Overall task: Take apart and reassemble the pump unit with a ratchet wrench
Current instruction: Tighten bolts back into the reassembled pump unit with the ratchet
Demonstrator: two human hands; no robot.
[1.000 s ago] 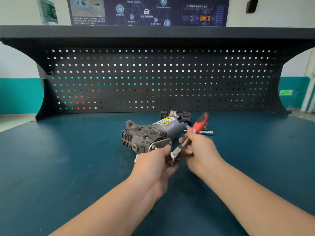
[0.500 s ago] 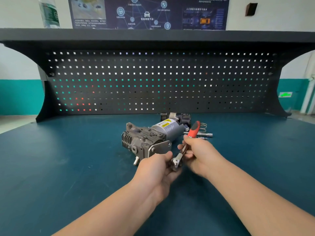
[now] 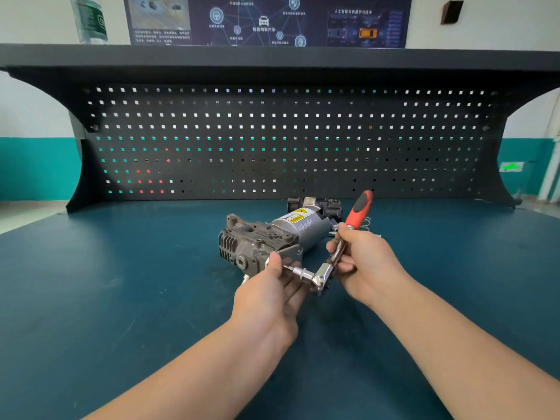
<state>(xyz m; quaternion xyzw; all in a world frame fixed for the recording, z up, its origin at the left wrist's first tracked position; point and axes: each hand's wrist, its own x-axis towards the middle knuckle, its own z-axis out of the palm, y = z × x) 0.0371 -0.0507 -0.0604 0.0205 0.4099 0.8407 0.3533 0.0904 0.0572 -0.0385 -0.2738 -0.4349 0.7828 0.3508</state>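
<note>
The grey pump unit (image 3: 266,239) lies on the blue bench, its finned head to the left and its motor can with a yellow label to the right. My right hand (image 3: 362,262) grips the ratchet wrench (image 3: 348,234) by its shaft, the red handle pointing up and away. The wrench head (image 3: 321,278) sits low between my hands, with a silver socket bit (image 3: 298,272) sticking out to the left. My left hand (image 3: 272,286) pinches that bit between thumb and fingers, just in front of the pump.
A dark second part (image 3: 318,204) sits behind the pump, near the black pegboard (image 3: 272,140). Small metal pieces and a wire spring (image 3: 368,221) lie right of the motor, partly hidden by the wrench. A bottle (image 3: 89,19) stands on the top shelf.
The wrench head has turned so its socket bit now shows, pointing left. My left hand has shifted from covering the head to pinching the bit. The red handle has risen slightly.
</note>
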